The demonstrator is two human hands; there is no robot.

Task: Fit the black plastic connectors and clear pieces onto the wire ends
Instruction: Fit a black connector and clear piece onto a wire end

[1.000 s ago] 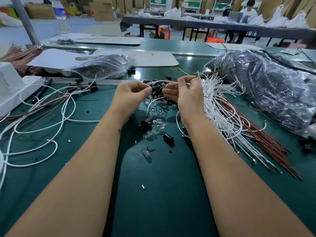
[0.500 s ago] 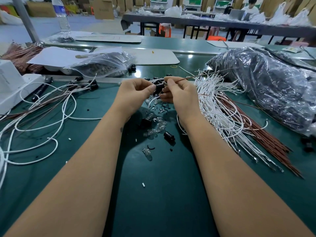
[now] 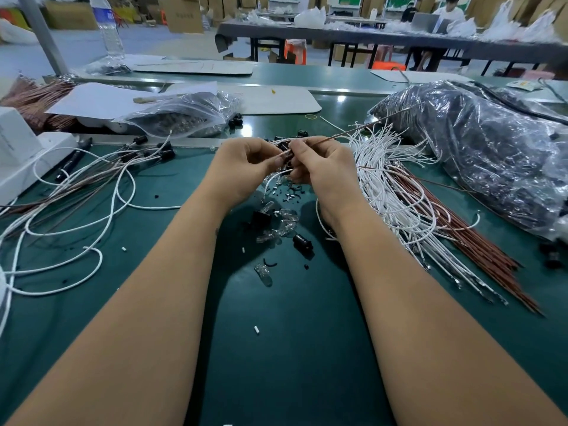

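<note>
A factory assembly floor: a long green desk (image 3: 292, 348) strewn with wire bundles (image 3: 408, 207), bagged parts (image 3: 491, 155) at right, stacked cardboard boxes (image 3: 181, 13) and another work table (image 3: 384, 38) along the frame's top.

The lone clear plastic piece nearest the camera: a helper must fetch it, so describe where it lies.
On the green table mat, look between the two forearms, below the cluster of clear pieces and black connectors. The lone clear plastic piece lies nearest the camera, apart from the cluster, beside a small curved black scrap.
</note>
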